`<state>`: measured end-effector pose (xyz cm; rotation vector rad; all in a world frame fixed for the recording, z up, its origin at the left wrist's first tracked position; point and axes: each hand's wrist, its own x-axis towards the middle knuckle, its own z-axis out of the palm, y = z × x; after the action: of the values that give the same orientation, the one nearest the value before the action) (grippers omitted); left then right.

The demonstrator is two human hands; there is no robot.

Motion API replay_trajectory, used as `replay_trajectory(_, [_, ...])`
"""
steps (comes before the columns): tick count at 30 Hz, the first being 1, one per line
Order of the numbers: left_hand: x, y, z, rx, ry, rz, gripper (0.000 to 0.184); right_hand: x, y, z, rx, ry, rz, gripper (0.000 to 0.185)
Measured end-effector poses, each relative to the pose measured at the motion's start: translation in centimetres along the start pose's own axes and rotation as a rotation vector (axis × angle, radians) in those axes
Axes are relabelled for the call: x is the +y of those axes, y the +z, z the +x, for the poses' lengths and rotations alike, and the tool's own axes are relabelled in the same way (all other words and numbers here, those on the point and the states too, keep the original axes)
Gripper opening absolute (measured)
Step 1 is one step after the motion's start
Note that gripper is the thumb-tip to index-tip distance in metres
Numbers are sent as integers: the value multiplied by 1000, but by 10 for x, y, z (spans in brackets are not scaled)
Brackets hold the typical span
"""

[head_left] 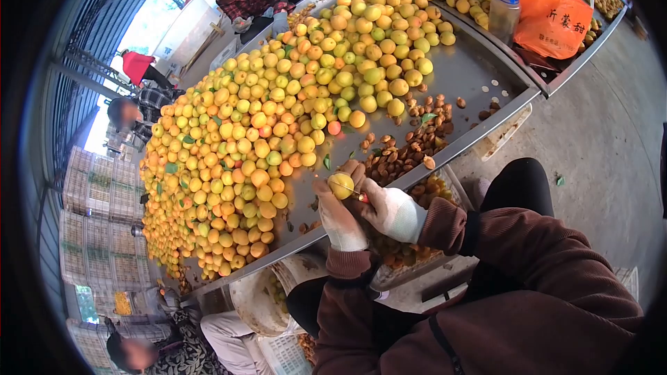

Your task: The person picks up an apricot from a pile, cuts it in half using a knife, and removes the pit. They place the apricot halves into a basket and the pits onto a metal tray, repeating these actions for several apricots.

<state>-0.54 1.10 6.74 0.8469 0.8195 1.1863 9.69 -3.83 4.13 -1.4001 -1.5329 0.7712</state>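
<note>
Here, a yellow fruit (340,185) sits in the left hand (340,221), which curls round it, likely so it can't slip. The right hand (394,212) pinches a small red tool (363,198) against it. Beside them, the metal table's rim (486,126) probably stops the fruit pile (264,118) rolling off.

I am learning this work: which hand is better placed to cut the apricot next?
Probably the right hand: it holds the small red-handled knife at the apricot, while the left hand supports this fruit.
</note>
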Motion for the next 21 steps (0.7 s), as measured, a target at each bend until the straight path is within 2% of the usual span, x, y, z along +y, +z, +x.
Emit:
replay_trajectory(3, [-3,-1,2,-102,99,-67,67,-2,3,5,66,-30,100,41])
replay_trajectory(5, [1,3,-1,-165,341,354,69,-6,-3,8,81,-66,132,39])
replay_trajectory(7, [4,-2,-2,-179,317,385,68,-14,-10,9,18,-7,82,34])
replay_trajectory(9, [4,-1,-3,-117,42,100,67,-17,-12,8,0,-6,-73,31])
replay_trajectory(10, [5,2,-3,-117,39,97,67,-12,-9,10,-9,-6,-121,31])
replay_trajectory(12, [7,6,-5,-119,-95,-192,69,-6,-7,12,-6,-51,-159,31])
replay_trajectory(15, [7,1,-7,-43,-88,-138,70,-1,-4,16,-23,-89,-200,31])
replay_trajectory(18, [9,-5,-7,-67,-148,-195,71,2,-2,17,-48,-84,-218,31])
replay_trajectory(21, [13,-5,-9,-77,-100,-131,68,4,2,17,-43,-91,-222,31])
